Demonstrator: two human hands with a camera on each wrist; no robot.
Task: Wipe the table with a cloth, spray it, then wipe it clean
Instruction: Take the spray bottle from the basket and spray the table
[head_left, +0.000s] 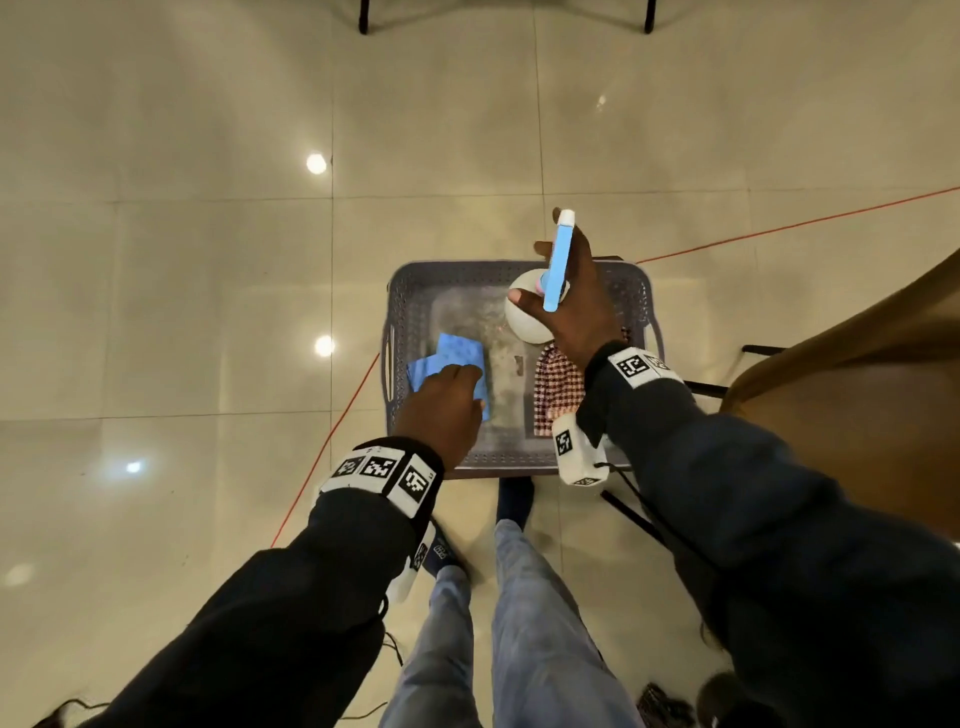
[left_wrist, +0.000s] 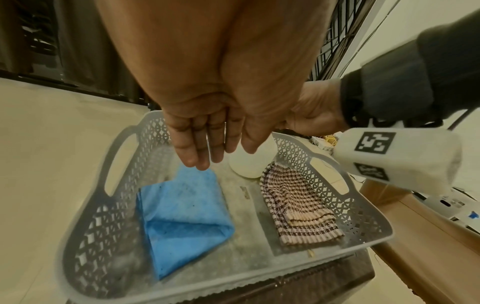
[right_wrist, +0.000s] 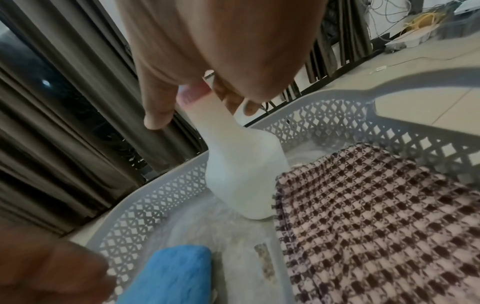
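Two hands over a grey basket (head_left: 631, 291) that sits low, on a dark stand, above a tiled floor (head_left: 208, 260). No readable writing or brand anywhere; only black-and-white square markers on the white wristbands (head_left: 382, 470) and on the wrist units.

Left hand (head_left: 441, 410): arm reaches forward and down from a dark sleeve (head_left: 291, 597), palm facing down. In the left wrist view the fingers (left_wrist: 193, 148) are straight and close together, tips pointing down just above the far edge of the blue cloth (left_wrist: 182, 211). It holds nothing; whether the tips actually touch the cloth I cannot tell. The cloth lies folded on the basket floor, directly beneath and nearer the wrist than the fingertips.

Right hand (head_left: 571, 306): arm comes in from the right, wrist bent, hand above the far right corner of the basket. Its fingers are curled round the neck of a white bottle (right_wrist: 244, 170) with a blue sprayer (head_left: 558, 265) on top; the sprayer runs over the back of the grip, nozzle end pointing away from the person. Thumb out to the left of the neck. The bottle's base sits at the basket floor; whether it is lifted off I cannot tell.

Checked cloth (head_left: 556, 395), brown and white, lies folded in the basket below the right wrist, its edge just beside the bottle's base. A brown desk (head_left: 857, 374) edge lies right of the right arm. A thin red cord (head_left: 332, 441) crosses the floor left of the left wrist.
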